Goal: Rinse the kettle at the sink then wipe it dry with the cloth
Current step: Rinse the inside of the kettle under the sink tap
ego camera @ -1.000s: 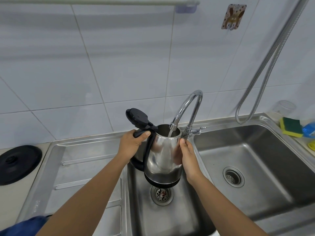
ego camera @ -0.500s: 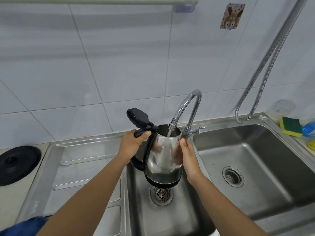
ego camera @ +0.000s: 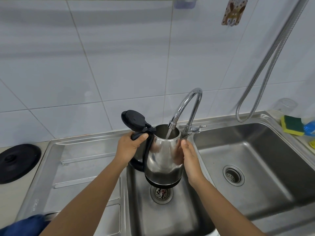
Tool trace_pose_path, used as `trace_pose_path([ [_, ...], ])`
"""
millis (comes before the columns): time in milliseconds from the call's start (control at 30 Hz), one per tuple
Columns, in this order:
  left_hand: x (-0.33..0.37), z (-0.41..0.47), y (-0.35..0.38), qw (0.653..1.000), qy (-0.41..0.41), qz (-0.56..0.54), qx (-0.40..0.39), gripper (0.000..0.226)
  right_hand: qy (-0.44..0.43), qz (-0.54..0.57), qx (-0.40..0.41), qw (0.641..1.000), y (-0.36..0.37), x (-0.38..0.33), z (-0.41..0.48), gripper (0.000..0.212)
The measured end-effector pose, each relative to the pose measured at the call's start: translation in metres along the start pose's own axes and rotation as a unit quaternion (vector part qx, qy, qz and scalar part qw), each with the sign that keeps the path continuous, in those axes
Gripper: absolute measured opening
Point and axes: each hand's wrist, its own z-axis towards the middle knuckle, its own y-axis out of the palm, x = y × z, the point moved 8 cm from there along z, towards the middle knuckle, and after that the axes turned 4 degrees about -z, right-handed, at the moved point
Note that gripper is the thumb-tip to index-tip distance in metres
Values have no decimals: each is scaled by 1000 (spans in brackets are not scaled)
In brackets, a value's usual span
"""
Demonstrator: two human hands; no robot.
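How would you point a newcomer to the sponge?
Start at the double sink and follow its rim to the far right corner, past the hanging hose. The sponge lies there on the ledge, beside something blue. It is the only yellow block with a dark green top.

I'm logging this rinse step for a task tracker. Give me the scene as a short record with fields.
kettle: upright, lid flipped open, held over the left sink basin
water: running from the faucet into the kettle's mouth
left hand: gripping the black handle
right hand: flat against the kettle's side
blue cloth: lower left corner, untouched
stage: rinsing, wiping not begun
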Motion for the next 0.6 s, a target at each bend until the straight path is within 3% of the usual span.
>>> trace_pose_path([
  [67, 3, -2, -3, 1000, 4, -11, 5, 48, -12, 11, 28, 999, -11, -3, 7, 44],
  [133, 7, -3, -5, 1000, 7, -16, 9, 51, -36, -122, 123, 984, -39, -13, 22, 60],
  [200, 11, -4, -5, 1000, 10, -15, 7, 50, -67, -332, 192, 921, -61, -26, 40, 66],
  [333, 13, -2, -7, 1000, 15, -7, 12, 40, -87, -592, 143, 788, -64, -22, 75, 74],
  [433, 11, -1, -8, 1000, 17, 7, 14, 24, -68, -652, 116, 747, -63, -11, 89, 75],
  [600, 8, 0, -6, 1000, 22, 17, 8, 14, -66, -676, 104, 726, -64, -16, 107, 76],
])
